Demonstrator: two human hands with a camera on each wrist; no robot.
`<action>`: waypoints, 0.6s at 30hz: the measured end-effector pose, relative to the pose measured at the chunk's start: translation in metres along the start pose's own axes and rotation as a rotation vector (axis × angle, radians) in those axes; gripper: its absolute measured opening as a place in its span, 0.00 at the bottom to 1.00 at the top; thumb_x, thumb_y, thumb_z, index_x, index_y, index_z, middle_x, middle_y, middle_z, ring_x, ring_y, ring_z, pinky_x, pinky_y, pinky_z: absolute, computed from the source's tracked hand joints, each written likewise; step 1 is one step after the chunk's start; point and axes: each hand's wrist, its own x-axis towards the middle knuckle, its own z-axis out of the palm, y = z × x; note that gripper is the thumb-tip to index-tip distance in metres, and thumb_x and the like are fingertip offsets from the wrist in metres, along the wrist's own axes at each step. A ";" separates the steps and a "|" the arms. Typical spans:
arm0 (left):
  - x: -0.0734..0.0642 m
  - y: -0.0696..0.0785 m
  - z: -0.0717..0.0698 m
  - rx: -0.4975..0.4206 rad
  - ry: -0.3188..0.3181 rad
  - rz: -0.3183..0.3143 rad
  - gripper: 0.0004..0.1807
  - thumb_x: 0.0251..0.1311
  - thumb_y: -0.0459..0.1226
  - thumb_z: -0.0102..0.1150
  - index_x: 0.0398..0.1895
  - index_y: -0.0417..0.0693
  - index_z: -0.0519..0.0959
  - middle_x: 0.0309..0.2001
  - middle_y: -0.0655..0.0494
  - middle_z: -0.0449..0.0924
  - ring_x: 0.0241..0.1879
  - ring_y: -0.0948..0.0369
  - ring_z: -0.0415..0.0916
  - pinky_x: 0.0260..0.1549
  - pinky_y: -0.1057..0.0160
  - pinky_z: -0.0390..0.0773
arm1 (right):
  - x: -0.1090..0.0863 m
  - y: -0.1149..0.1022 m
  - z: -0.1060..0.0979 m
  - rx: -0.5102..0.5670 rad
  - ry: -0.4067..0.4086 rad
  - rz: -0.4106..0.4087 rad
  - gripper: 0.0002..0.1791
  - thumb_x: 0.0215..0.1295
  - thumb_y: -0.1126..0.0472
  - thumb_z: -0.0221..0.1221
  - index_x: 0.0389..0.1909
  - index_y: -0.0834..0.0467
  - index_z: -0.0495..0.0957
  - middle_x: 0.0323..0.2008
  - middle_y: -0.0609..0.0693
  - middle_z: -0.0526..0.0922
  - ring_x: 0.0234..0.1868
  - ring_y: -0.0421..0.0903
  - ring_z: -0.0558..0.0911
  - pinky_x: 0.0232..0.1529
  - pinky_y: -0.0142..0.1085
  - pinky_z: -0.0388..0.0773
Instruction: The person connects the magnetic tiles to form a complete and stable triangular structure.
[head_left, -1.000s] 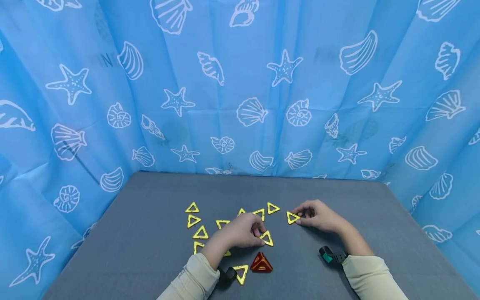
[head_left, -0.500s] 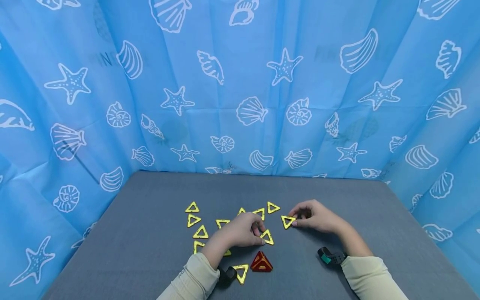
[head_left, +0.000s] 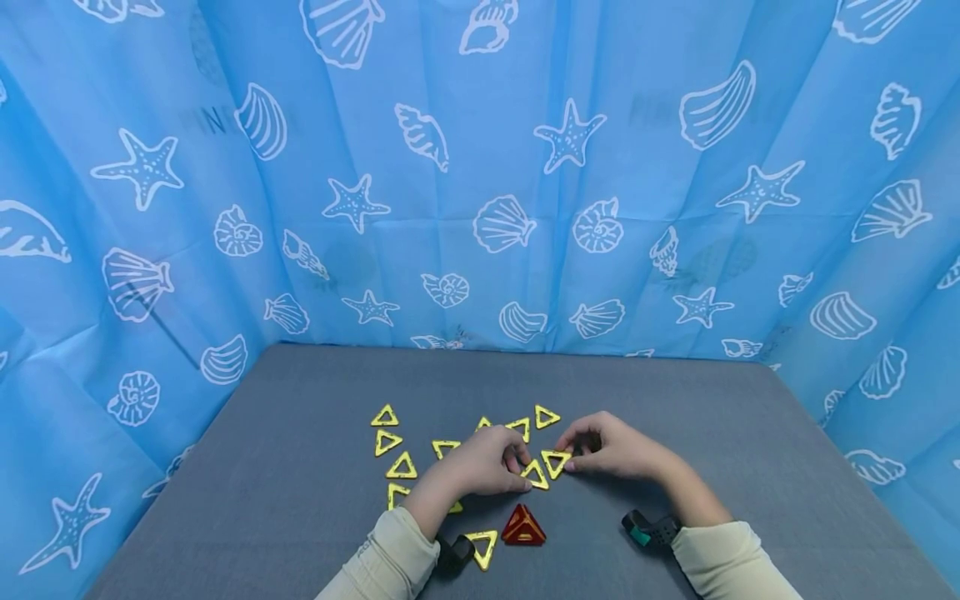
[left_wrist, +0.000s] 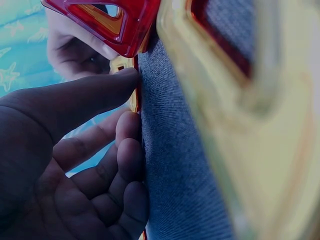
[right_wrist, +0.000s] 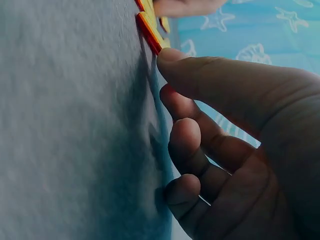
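Note:
My left hand pinches a yellow triangular magnetic tile flat on the table between thumb and fingertips. From the other side, my right hand pinches a second yellow triangular tile by its near corner. The two tiles lie edge to edge or almost so; whether they touch I cannot tell. In the right wrist view the thumb sits on the tile's end. A red pyramid of triangular tiles stands just in front of the left hand, and its red side shows in the left wrist view.
Several loose yellow triangles lie left of and behind the hands, such as one at the far left and one at the back. Another yellow triangle lies beside the left wrist camera. A shell-patterned blue curtain borders the grey table.
My right hand has slid left and toward the person, bringing its yellow triangular tile up beside the one in my left hand. The left hand has stayed in place.

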 end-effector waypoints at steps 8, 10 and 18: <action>0.001 -0.001 0.000 -0.001 -0.002 -0.012 0.12 0.61 0.40 0.77 0.44 0.49 0.85 0.30 0.60 0.82 0.30 0.63 0.78 0.33 0.63 0.75 | 0.001 -0.005 0.004 0.044 -0.013 -0.054 0.10 0.69 0.63 0.70 0.49 0.60 0.87 0.37 0.51 0.86 0.30 0.38 0.77 0.31 0.31 0.74; 0.001 -0.001 0.000 -0.006 -0.002 -0.012 0.14 0.62 0.40 0.76 0.47 0.48 0.85 0.30 0.59 0.82 0.29 0.63 0.78 0.31 0.63 0.74 | 0.000 -0.007 0.004 0.050 -0.006 -0.062 0.11 0.69 0.63 0.69 0.50 0.60 0.87 0.37 0.51 0.85 0.30 0.39 0.77 0.31 0.31 0.74; 0.004 -0.003 -0.001 -0.035 -0.026 -0.001 0.20 0.67 0.42 0.73 0.60 0.48 0.84 0.26 0.58 0.81 0.24 0.64 0.75 0.25 0.65 0.71 | 0.002 -0.013 0.010 0.047 0.040 -0.103 0.10 0.70 0.64 0.68 0.50 0.61 0.86 0.36 0.52 0.85 0.31 0.40 0.78 0.32 0.31 0.76</action>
